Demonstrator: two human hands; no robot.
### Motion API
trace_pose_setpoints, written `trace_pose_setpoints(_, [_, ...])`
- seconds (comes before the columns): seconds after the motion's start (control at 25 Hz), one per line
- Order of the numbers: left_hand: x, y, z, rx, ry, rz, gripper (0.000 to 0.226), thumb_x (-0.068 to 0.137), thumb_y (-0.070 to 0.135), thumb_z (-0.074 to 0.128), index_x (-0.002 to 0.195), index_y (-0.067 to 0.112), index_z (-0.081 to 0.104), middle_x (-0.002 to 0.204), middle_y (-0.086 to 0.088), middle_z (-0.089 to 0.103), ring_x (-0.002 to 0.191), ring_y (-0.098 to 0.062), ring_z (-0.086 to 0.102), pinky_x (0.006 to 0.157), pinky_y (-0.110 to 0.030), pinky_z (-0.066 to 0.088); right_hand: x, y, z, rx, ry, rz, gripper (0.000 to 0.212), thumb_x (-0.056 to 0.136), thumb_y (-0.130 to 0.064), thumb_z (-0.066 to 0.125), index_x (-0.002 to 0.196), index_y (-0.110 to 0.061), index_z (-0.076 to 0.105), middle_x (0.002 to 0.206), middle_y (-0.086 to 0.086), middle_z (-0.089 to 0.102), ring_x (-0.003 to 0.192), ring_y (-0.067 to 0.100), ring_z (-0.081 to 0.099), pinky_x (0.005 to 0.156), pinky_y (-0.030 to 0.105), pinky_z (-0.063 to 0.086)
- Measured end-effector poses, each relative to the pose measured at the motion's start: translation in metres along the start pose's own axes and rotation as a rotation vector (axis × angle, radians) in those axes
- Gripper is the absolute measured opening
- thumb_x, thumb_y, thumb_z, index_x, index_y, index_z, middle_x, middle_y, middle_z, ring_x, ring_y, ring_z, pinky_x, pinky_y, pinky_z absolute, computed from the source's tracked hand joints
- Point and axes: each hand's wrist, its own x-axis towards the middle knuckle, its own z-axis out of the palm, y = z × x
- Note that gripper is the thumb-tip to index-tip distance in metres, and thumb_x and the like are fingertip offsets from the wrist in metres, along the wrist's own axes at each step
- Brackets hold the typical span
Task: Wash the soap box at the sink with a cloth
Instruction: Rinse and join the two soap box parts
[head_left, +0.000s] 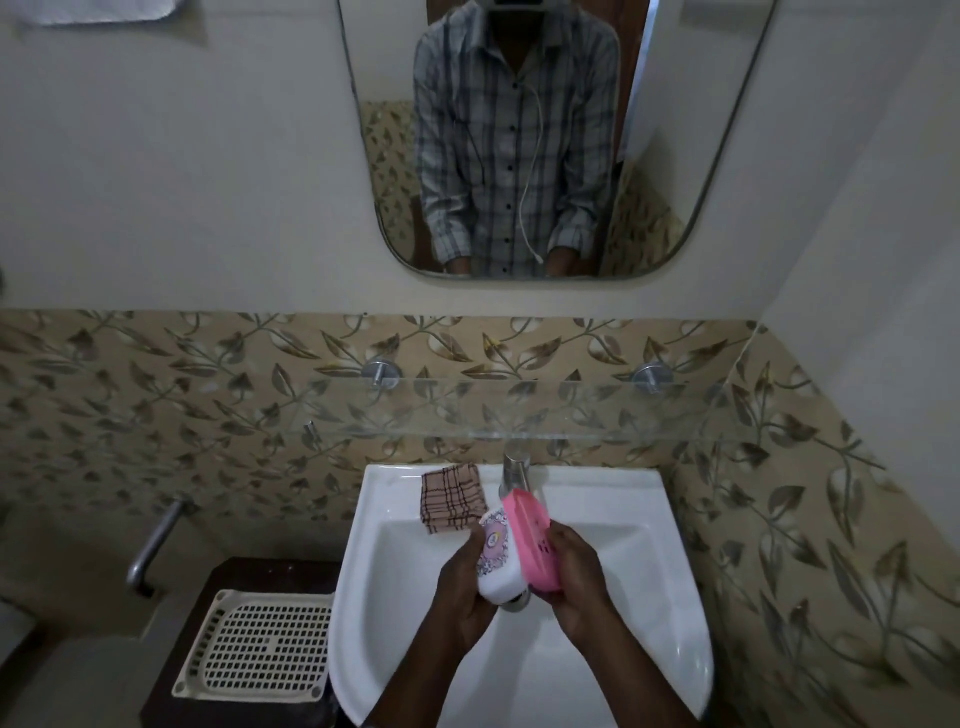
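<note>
Over the white sink (670, 582) I hold the soap box, which is in two parts. My left hand (462, 587) grips the white lid (500, 558), which bears a patterned label. My right hand (574, 584) grips the pink base (532, 538), tilted up on edge against the lid. A brown checked cloth (452, 498) lies folded on the sink's back left rim, apart from both hands. The steel tap (515, 470) stands just behind the pink base; no water is visible.
A glass shelf (519, 410) juts out above the tap. A white perforated tray (260, 647) rests on a dark stand left of the sink. A steel pipe (153, 545) is on the left wall. Above hangs a mirror (670, 156), tiled walls close on the right.
</note>
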Motion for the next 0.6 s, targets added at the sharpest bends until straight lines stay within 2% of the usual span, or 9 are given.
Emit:
trace_pose_setpoints(0.08, [0.001,0.001,0.005,0.069,0.01,0.019,0.043,0.102,0.022,0.049,0.133,-0.007,0.053,0.121,-0.029,0.066,0.103,-0.037,0.066,0.086,-0.046,0.057,0.002,-0.001,0.01,-0.144,0.04,-0.04,0.023,0.098,-0.016,0.048,0.106,-0.011,0.068,0.107,0.018,0.07,0.093,0.035,0.069,0.074,0.048,0.058])
trace_pose_setpoints(0.2, [0.005,0.003,0.013,0.167,0.091,0.08,0.041,0.102,0.021,0.049,0.132,-0.007,0.053,0.124,-0.031,0.063,0.098,-0.036,0.066,0.085,-0.045,0.056,0.006,-0.001,0.018,-0.238,0.115,-0.039,0.026,0.099,-0.015,0.043,0.107,-0.014,0.068,0.108,0.015,0.071,0.091,0.033,0.07,0.075,0.044,0.059])
trace_pose_setpoints(0.32, [0.008,0.006,0.012,0.136,0.146,0.087,0.04,0.102,0.023,0.05,0.132,-0.003,0.053,0.12,-0.027,0.064,0.095,-0.032,0.065,0.086,-0.043,0.053,0.007,0.003,0.018,-0.115,0.086,0.024,0.024,0.099,-0.016,0.048,0.116,-0.02,0.065,0.104,0.009,0.072,0.09,0.032,0.069,0.074,0.04,0.055])
trace_pose_setpoints(0.4, [0.008,0.011,0.006,0.061,0.131,0.046,0.041,0.101,0.023,0.051,0.134,-0.002,0.053,0.125,-0.026,0.061,0.099,-0.033,0.063,0.085,-0.044,0.053,0.006,0.0,0.016,0.035,0.043,0.115,0.023,0.094,-0.019,0.058,0.113,-0.012,0.068,0.095,0.014,0.074,0.082,0.035,0.068,0.073,0.042,0.054])
trace_pose_setpoints(0.48, [0.008,0.016,-0.001,0.015,0.124,0.01,0.041,0.1,0.022,0.052,0.134,-0.002,0.053,0.131,-0.027,0.058,0.101,-0.036,0.062,0.086,-0.047,0.053,0.002,-0.007,0.014,0.125,0.007,0.205,0.035,0.092,-0.033,0.059,0.114,-0.007,0.068,0.097,0.018,0.071,0.082,0.035,0.066,0.071,0.04,0.053])
trace_pose_setpoints(0.56, [0.011,0.016,-0.003,0.024,0.123,0.025,0.038,0.099,0.021,0.054,0.13,-0.002,0.056,0.128,-0.028,0.06,0.104,-0.037,0.061,0.089,-0.049,0.052,0.001,-0.012,0.013,0.069,-0.059,0.225,0.051,0.094,-0.053,0.048,0.116,-0.012,0.068,0.104,0.015,0.07,0.091,0.033,0.064,0.072,0.037,0.052])
trace_pose_setpoints(0.6, [0.011,0.013,-0.002,0.082,0.127,0.053,0.035,0.099,0.021,0.055,0.126,-0.001,0.059,0.123,-0.027,0.064,0.102,-0.035,0.063,0.086,-0.046,0.055,0.001,-0.013,0.016,0.02,-0.086,0.216,0.056,0.092,-0.06,0.046,0.115,-0.014,0.068,0.103,0.013,0.07,0.094,0.033,0.065,0.075,0.039,0.054])
